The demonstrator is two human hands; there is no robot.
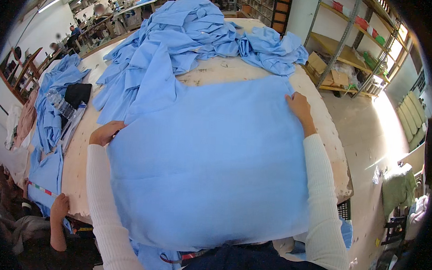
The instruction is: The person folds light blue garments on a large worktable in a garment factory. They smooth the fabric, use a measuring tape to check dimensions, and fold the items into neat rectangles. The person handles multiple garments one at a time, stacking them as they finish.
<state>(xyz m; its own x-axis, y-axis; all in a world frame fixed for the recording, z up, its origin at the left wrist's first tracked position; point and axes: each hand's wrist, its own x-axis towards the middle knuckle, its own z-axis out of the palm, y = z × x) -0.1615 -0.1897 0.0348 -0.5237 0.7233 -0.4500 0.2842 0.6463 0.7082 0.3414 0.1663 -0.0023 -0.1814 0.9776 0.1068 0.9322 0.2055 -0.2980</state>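
Note:
A large light-blue garment or cloth panel is stretched out in front of me, its near edge hanging close to my body. My left hand grips its left edge, fingers partly hidden by the fabric. At the upper right corner, my right hand pinches the cloth between thumb and fingers. Beyond the cloth's upper left, more blue fabric meets or overlaps it; I cannot tell whether they are joined. Under everything lies a worn wooden table.
A tall heap of blue garments stands at the table's back, with a smaller pile beside it. At left are a plastic bottle and black cloth. A co-worker's hand holds a measuring tape. Metal shelving stands right.

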